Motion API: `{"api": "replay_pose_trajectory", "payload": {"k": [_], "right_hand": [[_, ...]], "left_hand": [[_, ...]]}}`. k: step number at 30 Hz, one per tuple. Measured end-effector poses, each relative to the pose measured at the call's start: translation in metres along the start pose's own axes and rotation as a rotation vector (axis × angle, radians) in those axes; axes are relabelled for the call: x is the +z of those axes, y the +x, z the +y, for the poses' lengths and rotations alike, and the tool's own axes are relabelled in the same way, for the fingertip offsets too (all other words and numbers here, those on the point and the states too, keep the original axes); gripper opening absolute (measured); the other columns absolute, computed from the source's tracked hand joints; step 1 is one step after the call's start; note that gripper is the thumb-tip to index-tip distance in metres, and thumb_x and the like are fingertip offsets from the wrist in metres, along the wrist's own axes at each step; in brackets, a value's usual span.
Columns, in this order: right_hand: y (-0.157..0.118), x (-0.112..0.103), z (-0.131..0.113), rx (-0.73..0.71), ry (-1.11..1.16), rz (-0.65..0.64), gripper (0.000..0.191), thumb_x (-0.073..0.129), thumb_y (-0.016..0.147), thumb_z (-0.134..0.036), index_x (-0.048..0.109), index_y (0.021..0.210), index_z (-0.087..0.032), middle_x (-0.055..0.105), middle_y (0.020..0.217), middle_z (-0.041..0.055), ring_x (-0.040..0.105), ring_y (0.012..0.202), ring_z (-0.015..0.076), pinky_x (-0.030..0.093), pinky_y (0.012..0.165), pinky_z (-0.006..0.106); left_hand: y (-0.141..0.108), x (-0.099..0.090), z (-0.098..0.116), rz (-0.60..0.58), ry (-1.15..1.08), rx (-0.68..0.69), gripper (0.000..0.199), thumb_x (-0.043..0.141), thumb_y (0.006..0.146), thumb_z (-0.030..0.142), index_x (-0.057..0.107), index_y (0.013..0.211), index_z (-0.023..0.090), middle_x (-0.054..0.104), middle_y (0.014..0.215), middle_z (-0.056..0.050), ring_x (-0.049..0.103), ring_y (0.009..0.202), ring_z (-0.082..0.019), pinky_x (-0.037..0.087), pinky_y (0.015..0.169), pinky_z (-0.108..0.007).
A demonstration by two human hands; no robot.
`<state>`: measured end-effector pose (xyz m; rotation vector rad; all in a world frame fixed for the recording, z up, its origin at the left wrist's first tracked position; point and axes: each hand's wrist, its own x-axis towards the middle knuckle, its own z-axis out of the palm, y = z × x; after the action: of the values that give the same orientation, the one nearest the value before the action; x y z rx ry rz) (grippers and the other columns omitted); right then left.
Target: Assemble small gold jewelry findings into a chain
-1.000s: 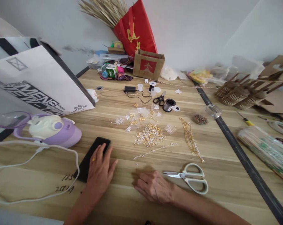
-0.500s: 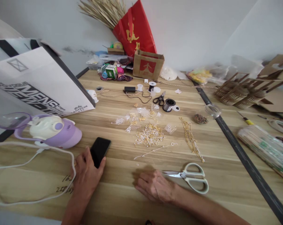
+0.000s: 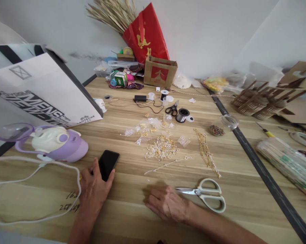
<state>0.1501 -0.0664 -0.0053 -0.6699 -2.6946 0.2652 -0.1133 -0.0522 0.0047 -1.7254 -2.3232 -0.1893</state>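
Observation:
My left hand (image 3: pixel 95 184) is wrapped round the lower part of a black phone (image 3: pixel 108 164) lying on the wooden table (image 3: pixel 132 210), thumb on one side and fingers on the other. My right hand (image 3: pixel 165 204) rests on the table with its fingers curled in; what it holds, if anything, is hidden. Just right of it lie white-handled scissors (image 3: pixel 199 191), blades toward the hand. Beyond my hands are a thin silver chain (image 3: pixel 165 165), a pile of gold and silver findings (image 3: pixel 161 147) and several gold chains (image 3: pixel 206 152).
At the left stand a purple and white bottle (image 3: pixel 59 143), a white box (image 3: pixel 46 91) and a white cable (image 3: pixel 79 183). Farther back are a wire spool (image 3: pixel 182 115), black scissors (image 3: pixel 172 108) and a paper bag (image 3: pixel 160 73). A jar (image 3: pixel 222 124) lies at the right.

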Motion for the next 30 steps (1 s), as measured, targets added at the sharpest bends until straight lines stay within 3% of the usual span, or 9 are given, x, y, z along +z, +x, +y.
{"api": "replay_pose_trajectory", "payload": {"k": [10, 21, 30], "right_hand": [[0.001, 0.001, 0.001, -0.004, 0.022, 0.001, 0.019, 0.044, 0.096, -0.025, 0.051, 0.08, -0.018, 0.061, 0.071, -0.0007, 0.054, 0.057, 0.0106, 0.035, 0.05, 0.023], [0.002, -0.002, 0.0, 0.038, 0.075, -0.043, 0.015, 0.044, 0.097, -0.025, 0.056, 0.091, -0.019, 0.067, 0.09, 0.0044, 0.061, 0.076, 0.0114, 0.047, 0.068, 0.021], [0.002, -0.003, 0.0, 0.056, 0.119, -0.036, 0.017, 0.043, 0.097, -0.026, 0.057, 0.094, -0.019, 0.068, 0.1, 0.0065, 0.064, 0.085, 0.0129, 0.05, 0.075, 0.022]], "left_hand": [[-0.001, 0.005, -0.001, 0.033, 0.015, 0.01, 0.079, 0.041, 0.084, 0.055, 0.034, 0.136, -0.003, 0.052, 0.101, -0.022, 0.052, 0.091, -0.036, 0.044, 0.072, -0.042], [-0.019, -0.002, -0.007, 0.02, -0.196, -0.017, 0.075, 0.044, 0.084, 0.056, 0.032, 0.141, 0.008, 0.048, 0.116, -0.021, 0.051, 0.105, -0.036, 0.045, 0.085, -0.048], [-0.032, -0.006, -0.014, -0.162, -0.368, -0.217, 0.076, 0.041, 0.083, 0.058, 0.03, 0.141, 0.01, 0.045, 0.131, -0.023, 0.041, 0.124, -0.041, 0.04, 0.096, -0.056]]}}
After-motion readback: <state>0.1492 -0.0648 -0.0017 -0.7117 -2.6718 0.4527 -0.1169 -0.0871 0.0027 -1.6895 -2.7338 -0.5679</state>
